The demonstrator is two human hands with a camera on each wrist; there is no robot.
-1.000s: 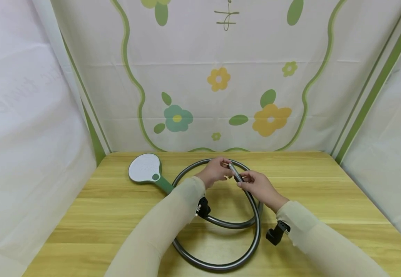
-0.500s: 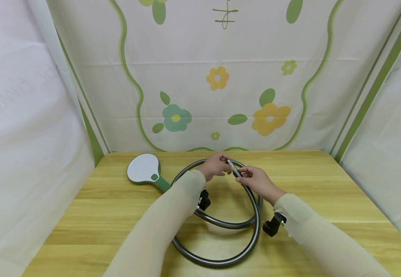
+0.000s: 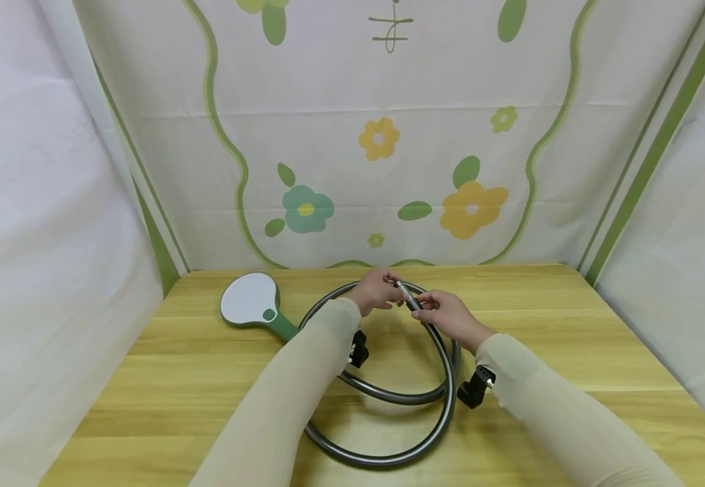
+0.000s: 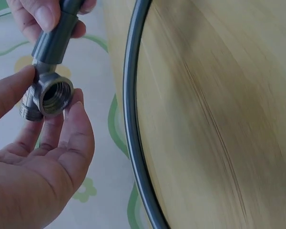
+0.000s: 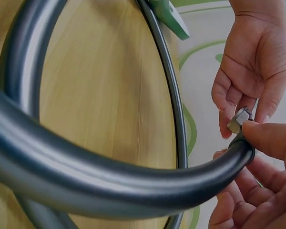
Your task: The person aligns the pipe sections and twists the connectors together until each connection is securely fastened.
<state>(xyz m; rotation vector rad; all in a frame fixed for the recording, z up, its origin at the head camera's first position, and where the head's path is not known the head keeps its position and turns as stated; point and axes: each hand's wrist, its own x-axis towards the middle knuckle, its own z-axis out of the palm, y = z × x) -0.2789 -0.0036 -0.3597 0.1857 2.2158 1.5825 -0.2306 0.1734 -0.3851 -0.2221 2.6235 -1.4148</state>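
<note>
A dark grey shower hose lies in loops on the table, its near end raised between both hands. My left hand pinches a small silver metal tee fitting between thumb and fingers. In the left wrist view, the tee's threaded opening faces the camera. My right hand grips the hose's dark end sleeve, which meets the tee. Seen from the right wrist, the tee sits just beyond my right thumb; fingers hide part of the joint.
At the back left, a green handheld shower head with a white face lies on the wooden table. Its handle runs behind my left sleeve. A flower-printed cloth hangs behind the table, with white cloth on both sides.
My right hand and forearm have shifted slightly up and left, and the right wrist has turned a little. Both hands keep their hold on the tee and hose end. The shower head stays put.
</note>
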